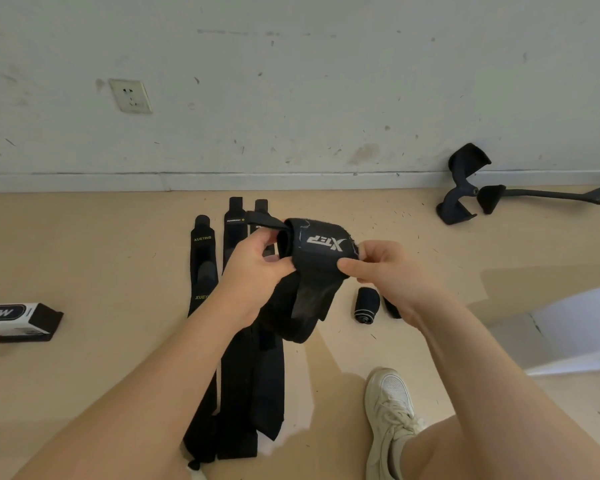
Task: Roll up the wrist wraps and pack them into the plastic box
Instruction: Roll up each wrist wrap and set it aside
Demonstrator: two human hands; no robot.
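Above the floor I hold a black wrist wrap point(317, 251) with a white logo, partly rolled, its loose end hanging down. My left hand point(253, 268) grips its left end, thumb and fingers curled round the roll. My right hand point(383, 271) pinches the right edge. Several unrolled black wraps point(201, 265) lie flat on the floor beneath, running toward me. One rolled wrap point(366, 305) lies on the floor under my right hand, with another dark piece point(392, 308) beside it, half hidden by my wrist. The translucent plastic box point(575, 334) sits at the right edge.
A white and black carton point(14, 320) lies at the left edge. A black strap-like device point(465, 188) rests against the wall at the back right. My white shoe point(390, 417) and knee are at the lower right. A wall socket point(130, 95) is on the wall.
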